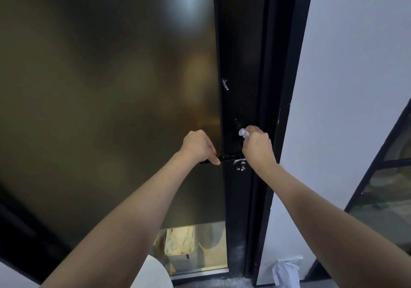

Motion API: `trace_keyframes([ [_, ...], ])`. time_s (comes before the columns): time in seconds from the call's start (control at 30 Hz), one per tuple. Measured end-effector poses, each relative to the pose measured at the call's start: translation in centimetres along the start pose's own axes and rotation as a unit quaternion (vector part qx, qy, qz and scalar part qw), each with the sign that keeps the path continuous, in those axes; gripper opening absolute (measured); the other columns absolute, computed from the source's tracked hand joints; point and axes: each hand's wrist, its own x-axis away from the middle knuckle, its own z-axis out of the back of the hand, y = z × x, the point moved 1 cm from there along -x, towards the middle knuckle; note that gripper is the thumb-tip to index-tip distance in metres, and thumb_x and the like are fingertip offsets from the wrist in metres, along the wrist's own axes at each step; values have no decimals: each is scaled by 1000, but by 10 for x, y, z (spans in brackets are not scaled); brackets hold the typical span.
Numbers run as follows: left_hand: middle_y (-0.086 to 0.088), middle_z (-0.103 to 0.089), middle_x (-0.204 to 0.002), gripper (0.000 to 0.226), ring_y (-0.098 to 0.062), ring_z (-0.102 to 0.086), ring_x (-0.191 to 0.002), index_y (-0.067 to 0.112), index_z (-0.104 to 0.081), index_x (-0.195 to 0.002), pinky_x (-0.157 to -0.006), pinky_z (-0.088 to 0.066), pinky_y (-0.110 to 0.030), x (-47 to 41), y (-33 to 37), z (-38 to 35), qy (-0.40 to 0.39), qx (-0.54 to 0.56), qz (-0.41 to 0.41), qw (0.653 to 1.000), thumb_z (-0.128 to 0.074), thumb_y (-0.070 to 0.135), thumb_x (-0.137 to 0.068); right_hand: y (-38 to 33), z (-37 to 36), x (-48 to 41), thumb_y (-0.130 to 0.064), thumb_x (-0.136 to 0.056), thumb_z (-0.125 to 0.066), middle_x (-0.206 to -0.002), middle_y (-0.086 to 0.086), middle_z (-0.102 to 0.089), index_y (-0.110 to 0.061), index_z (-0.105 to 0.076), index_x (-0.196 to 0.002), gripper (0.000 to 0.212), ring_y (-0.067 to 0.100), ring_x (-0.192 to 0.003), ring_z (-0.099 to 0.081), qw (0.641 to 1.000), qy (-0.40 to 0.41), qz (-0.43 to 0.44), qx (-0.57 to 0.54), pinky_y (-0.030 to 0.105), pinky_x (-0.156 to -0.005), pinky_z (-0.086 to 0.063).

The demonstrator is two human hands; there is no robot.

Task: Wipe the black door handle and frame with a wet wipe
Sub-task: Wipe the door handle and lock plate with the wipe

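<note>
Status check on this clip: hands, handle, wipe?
Left hand gripping black door handle. Right hand pressing wet wipe to black frame. Nothing in the way.

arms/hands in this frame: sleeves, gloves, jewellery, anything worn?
Nothing worn. The left hand and right hand are gloveless, with no visible rings, watch or bands. Both forearms are uncovered all the way down to the frame's bottom edge, with no sleeve in view.

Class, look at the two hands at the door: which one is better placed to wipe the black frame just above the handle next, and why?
The right hand. It holds the crumpled wet wipe against the black frame just above the handle. The left hand grips the handle's outer end and carries no wipe, so it likely steadies the door.
</note>
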Motion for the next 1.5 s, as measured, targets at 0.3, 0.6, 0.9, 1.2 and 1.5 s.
trace_keyframes([
  [0.3, -6, -70, -100, 35, -15, -53, -112, 13, -75, -95, -80, -48, -23, 3, -1, -2, 18, 1, 0, 1000, -85, 22, -63, -4, 10, -7, 1, -91, -49, -65, 4, -43, -2, -55, -82, 12, 17, -59, -45, 996, -28, -83, 15, 17, -42, -26],
  [0.6, -5, -71, -98, 35, -13, -56, -102, 13, -75, -95, -83, -50, -24, 5, 0, -4, 22, -5, -5, 1000, -85, 22, -64, -16, 26, -22, -15, -90, -61, -91, 8, -63, -2, -69, -95, 16, 12, -75, -55, 988, 80, 39, -127, 5, -59, -39],
  [0.9, -6, -70, -100, 34, -15, -51, -108, 13, -75, -95, -81, -44, -23, 2, -4, -7, 31, 16, -3, 999, -85, 22, -64, -4, 3, -19, -15, -85, -67, -97, 11, -66, -2, -72, -90, 14, 18, -86, -65, 994, 31, 38, -95, 21, -73, -48],
  [1.2, -5, -73, -94, 34, -18, -65, -94, 12, -75, -92, -80, -50, -22, 4, -3, -6, 33, 9, -1, 999, -86, 22, -61, -17, 28, -34, -16, -85, -67, -86, 4, -61, -3, -70, -86, 14, 13, -77, -60, 988, 91, 73, -101, 14, -65, -44],
  [1.5, -9, -71, -96, 34, -22, -66, -92, 11, -75, -93, -79, -53, -26, 8, -2, -7, 33, 19, 2, 999, -86, 19, -63, -9, 21, -30, -23, -85, -68, -83, 11, -71, -6, -73, -88, 18, 20, -81, -67, 993, 11, 31, -117, 25, -71, -52],
])
